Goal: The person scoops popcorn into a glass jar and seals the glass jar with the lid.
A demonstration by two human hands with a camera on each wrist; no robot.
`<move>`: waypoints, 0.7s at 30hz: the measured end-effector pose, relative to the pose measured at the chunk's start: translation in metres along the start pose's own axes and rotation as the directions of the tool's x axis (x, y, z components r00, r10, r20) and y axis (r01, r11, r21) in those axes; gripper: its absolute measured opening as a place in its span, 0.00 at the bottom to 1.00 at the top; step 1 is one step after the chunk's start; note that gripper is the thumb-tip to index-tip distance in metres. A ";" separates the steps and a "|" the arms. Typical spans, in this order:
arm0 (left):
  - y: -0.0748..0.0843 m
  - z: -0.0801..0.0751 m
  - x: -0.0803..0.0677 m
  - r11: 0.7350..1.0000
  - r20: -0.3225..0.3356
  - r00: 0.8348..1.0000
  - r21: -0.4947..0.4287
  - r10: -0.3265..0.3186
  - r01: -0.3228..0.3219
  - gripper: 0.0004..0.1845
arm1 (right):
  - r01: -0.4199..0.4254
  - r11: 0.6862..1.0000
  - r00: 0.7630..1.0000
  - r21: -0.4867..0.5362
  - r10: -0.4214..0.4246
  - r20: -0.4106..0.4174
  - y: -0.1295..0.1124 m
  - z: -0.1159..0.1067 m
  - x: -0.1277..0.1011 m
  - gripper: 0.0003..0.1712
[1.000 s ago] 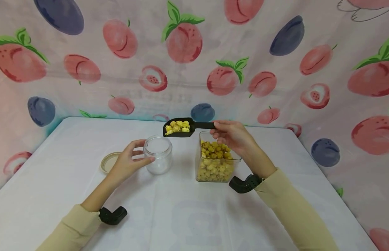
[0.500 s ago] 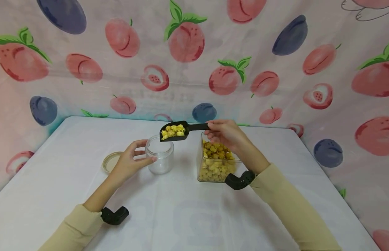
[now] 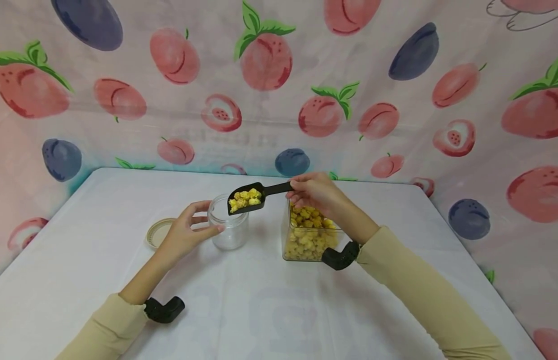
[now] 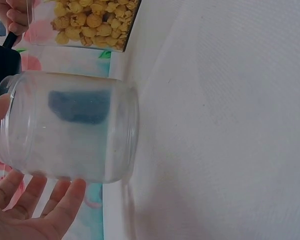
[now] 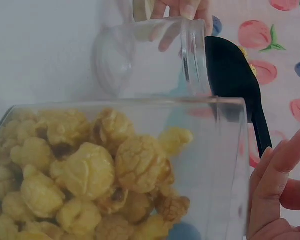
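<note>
My right hand [image 3: 318,196] pinches the handle of a black scoop [image 3: 256,206] loaded with yellow popcorn [image 3: 245,199]. The scoop's tip hangs over the mouth of a clear, empty-looking jar [image 3: 231,235], tilted a little down to the left. Around the jar's left side, my left hand [image 3: 186,232] holds it with the thumb at the front and the fingers behind; it stands upright on the table. In the left wrist view the thumb and fingertips [image 4: 75,192] touch the jar's wall. Below my right hand is a clear square container [image 3: 306,247] part full of popcorn.
A round lid [image 3: 158,233] lies on the white-covered table [image 3: 261,310], left of the jar and partly behind my left hand. Behind the table hangs a fruit-print cloth [image 3: 261,120].
My right hand has moved left and slightly down, bringing the scoop from above and right of the jar to over its mouth. The scoop now tilts down leftward. My left hand stays on the jar.
</note>
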State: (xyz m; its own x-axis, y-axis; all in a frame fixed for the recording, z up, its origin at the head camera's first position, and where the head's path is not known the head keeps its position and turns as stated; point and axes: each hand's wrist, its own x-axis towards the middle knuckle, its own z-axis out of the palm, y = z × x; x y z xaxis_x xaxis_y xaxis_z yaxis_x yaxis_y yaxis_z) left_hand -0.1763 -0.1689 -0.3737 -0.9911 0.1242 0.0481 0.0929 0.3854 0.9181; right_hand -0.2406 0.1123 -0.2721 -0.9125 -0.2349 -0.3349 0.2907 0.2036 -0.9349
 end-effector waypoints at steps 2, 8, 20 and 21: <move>0.001 0.000 0.000 1.000 -0.001 1.000 -0.002 -0.005 0.005 0.38 | -0.006 1.000 1.000 -0.007 0.006 -0.002 -0.001 0.002 -0.001 0.18; 0.004 -0.001 -0.003 1.000 0.005 1.000 -0.020 -0.005 0.005 0.36 | -0.001 1.000 1.000 -0.015 0.001 0.003 -0.004 0.004 -0.003 0.17; 0.003 -0.002 -0.003 0.999 0.004 1.000 -0.030 0.019 -0.019 0.35 | 0.027 0.998 0.999 -0.064 -0.028 -0.018 -0.010 0.009 -0.004 0.16; 0.003 -0.002 -0.003 0.999 0.004 1.000 -0.029 0.017 -0.017 0.36 | 0.033 0.997 0.999 -0.074 -0.035 -0.021 -0.010 0.010 -0.004 0.15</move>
State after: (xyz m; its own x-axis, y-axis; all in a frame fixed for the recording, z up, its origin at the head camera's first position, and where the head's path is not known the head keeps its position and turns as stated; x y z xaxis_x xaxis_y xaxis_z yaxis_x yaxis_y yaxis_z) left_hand -0.1735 -0.1697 -0.3708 -0.9890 0.1347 0.0618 0.1065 0.3563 0.9283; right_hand -0.2369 0.1020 -0.2624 -0.9281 -0.2214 -0.2995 0.2382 0.2651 -0.9343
